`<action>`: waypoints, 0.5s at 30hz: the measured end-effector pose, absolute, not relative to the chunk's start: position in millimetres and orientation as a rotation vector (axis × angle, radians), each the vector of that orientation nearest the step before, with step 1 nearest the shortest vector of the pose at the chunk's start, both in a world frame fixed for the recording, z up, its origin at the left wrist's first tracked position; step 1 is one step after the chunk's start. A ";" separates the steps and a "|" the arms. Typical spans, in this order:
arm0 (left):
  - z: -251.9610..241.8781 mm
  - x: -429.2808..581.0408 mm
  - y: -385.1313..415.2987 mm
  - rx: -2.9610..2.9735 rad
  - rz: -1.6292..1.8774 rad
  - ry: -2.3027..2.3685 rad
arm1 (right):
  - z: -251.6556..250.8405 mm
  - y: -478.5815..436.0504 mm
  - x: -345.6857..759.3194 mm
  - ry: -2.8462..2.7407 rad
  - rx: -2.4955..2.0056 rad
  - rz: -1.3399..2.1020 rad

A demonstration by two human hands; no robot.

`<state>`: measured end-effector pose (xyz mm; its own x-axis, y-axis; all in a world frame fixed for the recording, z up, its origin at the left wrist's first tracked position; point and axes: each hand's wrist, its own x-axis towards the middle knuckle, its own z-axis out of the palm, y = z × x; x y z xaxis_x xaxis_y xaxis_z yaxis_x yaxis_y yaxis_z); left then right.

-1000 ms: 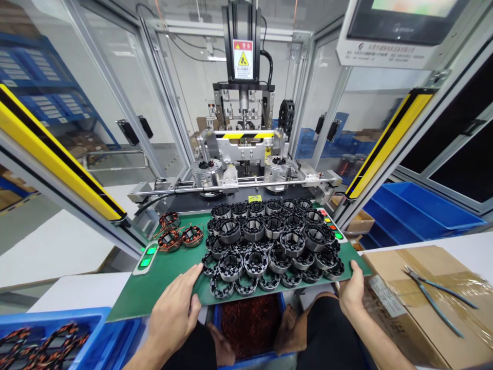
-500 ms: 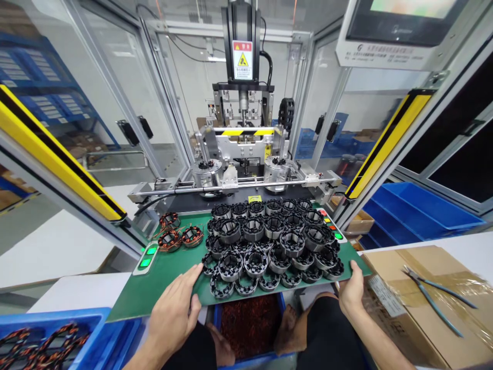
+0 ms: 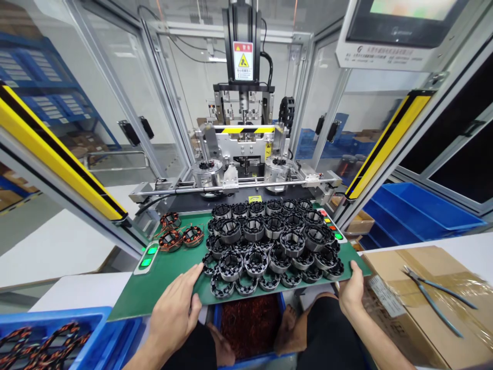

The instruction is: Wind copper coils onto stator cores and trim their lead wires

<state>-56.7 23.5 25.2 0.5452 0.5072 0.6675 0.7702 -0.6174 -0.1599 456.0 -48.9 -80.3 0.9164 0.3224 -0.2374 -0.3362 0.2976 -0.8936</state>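
Note:
My left hand (image 3: pixel 175 311) lies on the front edge of a green board (image 3: pixel 173 262), fingers stretched toward the nearest black ring. My right hand (image 3: pixel 352 290) grips the board's right front corner, thumb on top. A heap of several black ring-shaped stator cores (image 3: pixel 269 241) covers the board's middle and right. Three copper-wound stators (image 3: pixel 175 234) sit at its back left. Behind stands a press machine (image 3: pixel 242 149) with two round fixtures.
A blue bin (image 3: pixel 250 321) of copper wire scrap sits below the board between my knees. A blue crate (image 3: pixel 42 339) of wound stators is at lower left. A cardboard box (image 3: pixel 419 303) with pliers (image 3: pixel 431 295) on it is at right. Yellow light curtains flank the machine.

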 end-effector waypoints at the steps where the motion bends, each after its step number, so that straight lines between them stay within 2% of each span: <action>1: 24.9 -57.0 23.6 -2.348 -0.811 -1.037 | -81.3 -49.0 456.6 0.006 -1.197 0.436; 15: 29.6 -54.8 23.3 -2.351 -0.808 -1.039 | -86.0 -50.7 461.8 -0.003 -1.241 0.466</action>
<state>-54.8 23.3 29.6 0.5462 0.5101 0.6644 0.7696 -0.6188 -0.1576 461.8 -50.7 -86.0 0.9064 0.3427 -0.2469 -0.3394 0.2428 -0.9088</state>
